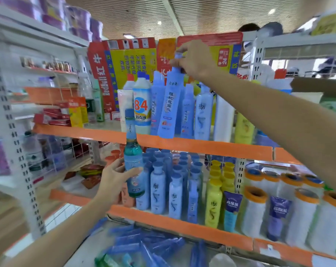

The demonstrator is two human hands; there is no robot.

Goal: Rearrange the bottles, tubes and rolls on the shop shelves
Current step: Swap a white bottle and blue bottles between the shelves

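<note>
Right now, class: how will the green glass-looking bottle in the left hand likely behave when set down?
The green bottle looks tall and narrow, so probably tippy. It seems liquid-filled, likely heavy for its size. The left hand wraps its smooth body; possibly slippery.

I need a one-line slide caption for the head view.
Right hand grips a blue bottle by its cap; left hand holds a green one.

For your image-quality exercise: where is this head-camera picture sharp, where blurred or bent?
Head view: sharpest on the tall blue bottle the right hand grips; edges smear, the white upright bows with wide-angle distortion; ceiling lights glare.
</note>
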